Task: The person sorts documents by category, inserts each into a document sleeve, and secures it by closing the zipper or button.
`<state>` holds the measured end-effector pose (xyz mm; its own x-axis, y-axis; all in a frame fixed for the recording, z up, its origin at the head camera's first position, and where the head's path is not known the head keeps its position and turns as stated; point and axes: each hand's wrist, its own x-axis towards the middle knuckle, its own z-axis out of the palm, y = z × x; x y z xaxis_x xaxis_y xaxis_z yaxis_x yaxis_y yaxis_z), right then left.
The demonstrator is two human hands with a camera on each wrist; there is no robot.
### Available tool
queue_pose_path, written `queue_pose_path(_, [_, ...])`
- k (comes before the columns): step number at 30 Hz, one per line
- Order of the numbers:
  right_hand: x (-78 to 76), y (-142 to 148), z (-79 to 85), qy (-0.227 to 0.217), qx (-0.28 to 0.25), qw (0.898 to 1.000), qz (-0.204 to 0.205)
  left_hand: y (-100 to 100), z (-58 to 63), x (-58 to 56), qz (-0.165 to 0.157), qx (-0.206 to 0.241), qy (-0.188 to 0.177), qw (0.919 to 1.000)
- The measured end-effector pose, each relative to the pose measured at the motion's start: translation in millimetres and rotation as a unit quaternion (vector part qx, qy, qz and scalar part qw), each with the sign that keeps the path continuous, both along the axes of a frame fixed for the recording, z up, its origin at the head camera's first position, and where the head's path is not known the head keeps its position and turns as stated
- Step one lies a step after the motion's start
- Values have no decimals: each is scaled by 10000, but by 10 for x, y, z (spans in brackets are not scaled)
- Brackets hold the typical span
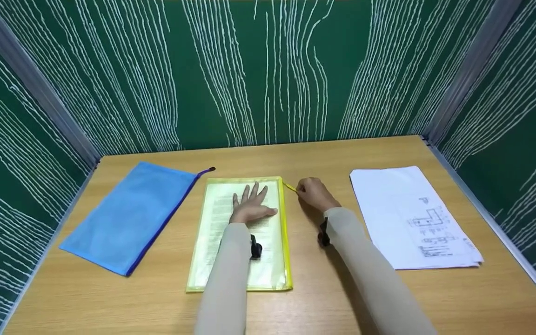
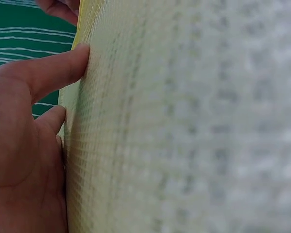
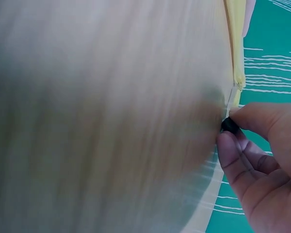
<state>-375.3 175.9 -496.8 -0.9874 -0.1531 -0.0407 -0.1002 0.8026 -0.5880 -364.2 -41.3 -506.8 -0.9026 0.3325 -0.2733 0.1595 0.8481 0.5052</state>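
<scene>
A yellow-edged mesh zip pouch [image 1: 217, 242] lies in the middle of the table, printed paper showing through its see-through front. My left hand [image 1: 251, 207] rests on the upper part of it, fingers spread and straight. In the left wrist view the thumb [image 2: 63, 70] touches the mesh surface. Just past the pouch's top right corner, my right hand [image 1: 315, 193] pinches the end of the yellow zip tape [image 1: 290, 187]. The right wrist view shows a small black end piece [image 3: 229, 125] between thumb and fingertips.
A blue zip pouch [image 1: 128, 218] lies slanted on the left, its zip tail [image 1: 206, 171] pointing to the back. On the right is a stack of white paper [image 1: 389, 209] with printed drawings. Green panels [image 1: 291, 70] with white lines enclose the wooden table [image 1: 156, 302] at back and sides.
</scene>
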Motion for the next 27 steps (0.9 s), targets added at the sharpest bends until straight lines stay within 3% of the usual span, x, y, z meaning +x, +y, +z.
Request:
queue_pose_path(6, [21,35,24,120,-28,9999,49,-4,22,-29,78,-105,41,9999])
queue_pose_path(27, [131,130,2,-666,-377,9971,41,18,-50,1,152,-81,91,9998])
